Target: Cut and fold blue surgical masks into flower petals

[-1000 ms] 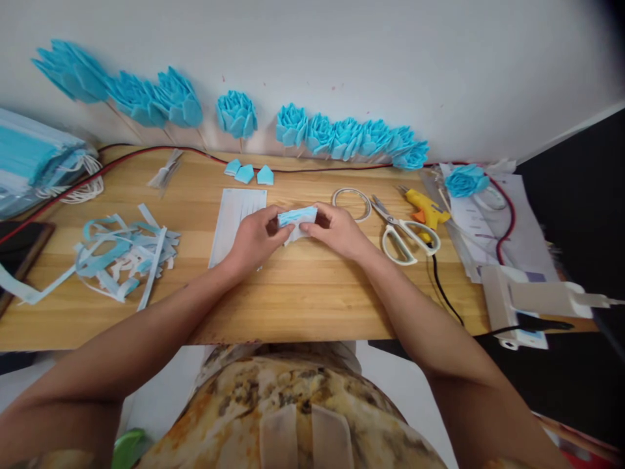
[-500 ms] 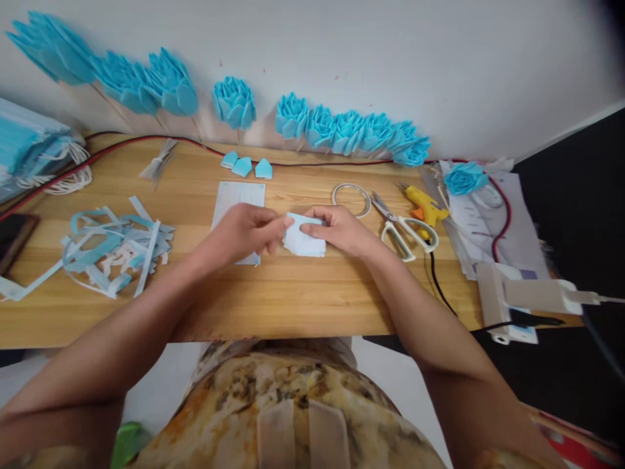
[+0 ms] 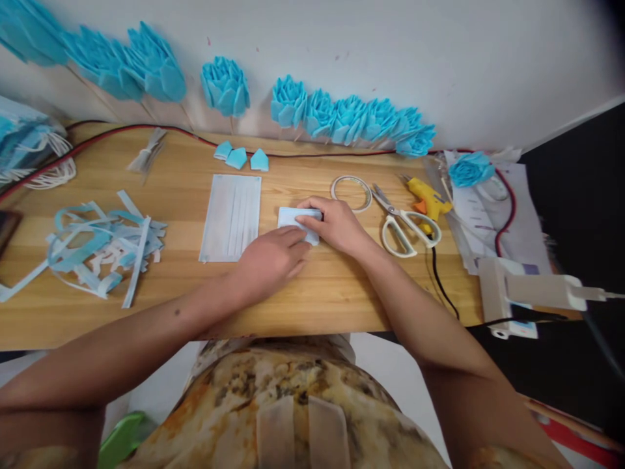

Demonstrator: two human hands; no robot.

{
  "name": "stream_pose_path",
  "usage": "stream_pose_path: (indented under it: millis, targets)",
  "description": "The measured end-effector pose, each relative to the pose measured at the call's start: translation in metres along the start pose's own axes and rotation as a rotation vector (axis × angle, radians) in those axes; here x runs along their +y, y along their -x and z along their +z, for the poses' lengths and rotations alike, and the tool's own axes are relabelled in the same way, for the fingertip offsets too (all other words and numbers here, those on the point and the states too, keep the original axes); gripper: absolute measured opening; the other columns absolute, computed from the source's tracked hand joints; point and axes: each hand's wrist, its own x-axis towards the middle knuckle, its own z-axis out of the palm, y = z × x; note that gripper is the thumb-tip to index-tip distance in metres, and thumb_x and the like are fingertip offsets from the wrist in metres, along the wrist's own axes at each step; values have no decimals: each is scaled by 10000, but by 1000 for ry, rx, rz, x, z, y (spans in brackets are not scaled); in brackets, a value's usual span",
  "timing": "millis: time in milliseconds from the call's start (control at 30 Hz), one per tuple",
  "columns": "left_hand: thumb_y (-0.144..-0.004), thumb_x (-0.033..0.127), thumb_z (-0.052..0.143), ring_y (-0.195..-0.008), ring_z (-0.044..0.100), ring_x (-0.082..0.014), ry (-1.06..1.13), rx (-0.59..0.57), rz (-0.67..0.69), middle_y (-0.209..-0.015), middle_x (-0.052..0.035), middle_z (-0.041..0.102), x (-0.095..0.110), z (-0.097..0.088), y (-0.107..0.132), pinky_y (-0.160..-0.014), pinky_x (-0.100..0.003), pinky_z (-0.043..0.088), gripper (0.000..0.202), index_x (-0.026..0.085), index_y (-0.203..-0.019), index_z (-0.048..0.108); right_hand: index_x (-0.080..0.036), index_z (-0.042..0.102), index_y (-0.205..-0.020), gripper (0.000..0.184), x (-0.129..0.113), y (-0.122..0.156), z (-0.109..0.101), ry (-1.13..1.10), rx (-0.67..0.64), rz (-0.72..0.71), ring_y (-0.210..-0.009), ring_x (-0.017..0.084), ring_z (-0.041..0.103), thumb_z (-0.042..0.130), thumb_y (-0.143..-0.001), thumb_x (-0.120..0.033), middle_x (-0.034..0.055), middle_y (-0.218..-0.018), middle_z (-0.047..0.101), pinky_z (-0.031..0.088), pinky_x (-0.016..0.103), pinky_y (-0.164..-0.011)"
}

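Note:
A small folded piece of light blue mask fabric (image 3: 291,217) lies flat on the wooden desk (image 3: 312,293). My right hand (image 3: 332,225) presses on its right part with the fingers laid over it. My left hand (image 3: 273,258) rests on the desk just below and left of the piece, fingers stretched toward it and touching its lower edge. A flat white face mask (image 3: 230,217) lies left of the piece.
Scissors (image 3: 403,223), a tape ring (image 3: 350,193) and a yellow glue gun (image 3: 426,197) lie to the right. Cut mask strips (image 3: 97,244) pile at left. Three small blue petals (image 3: 239,158) and blue fabric flowers (image 3: 342,117) line the wall. A power strip (image 3: 517,293) sits right.
The folded piece was held up between both hands; now it lies on the desk, pressed flat. My left hand has dropped lower and uncovered the white mask.

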Motion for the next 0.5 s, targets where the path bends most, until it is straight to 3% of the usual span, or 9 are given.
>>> stream_pose_path:
  millis: [100,167,267,367,500]
  targets:
    - [-917,214,598,-1194,626,-355,-72,-62,20,-1190,-207,695,7,-3,1,-1012,-476,521,168,86,-927,706,-194,723,-1009,220,4,-1,1,-86,14,12,-848,188,637,667,-836,-318,28,-989,755,433,295,-763]
    - [-936,235,577,-1096,674,-310,-11,-30,-15,-1113,-156,729,5,-6,1,-930,-426,555,172,125,-910,707,-200,712,-1039,247,4,-1,1,-117,41,30,-872,194,640,687,-818,-306,33,-1006,747,444,302,-772]
    - [-974,257,512,-920,705,-220,115,209,-179,-992,-69,758,-10,-13,-1,-818,-345,553,216,189,-933,712,-212,671,-1166,380,-2,1,-1,-79,83,43,-824,192,632,717,-800,-302,27,-934,728,449,312,-759]
    - [-922,282,583,-1043,664,-260,84,398,-263,-1101,-84,742,-26,-16,-4,-921,-410,515,224,191,-1083,710,-249,556,-1370,582,-14,6,-3,-4,76,4,-792,202,640,712,-811,-290,13,-904,723,462,332,-767]
    - [-874,205,596,-1100,650,-292,66,300,-228,-1203,-104,727,-33,-11,-7,-936,-441,490,413,185,-1284,641,-290,421,-1509,693,-25,12,-3,114,6,-70,-962,268,675,659,-858,-278,41,-1034,738,480,390,-863]
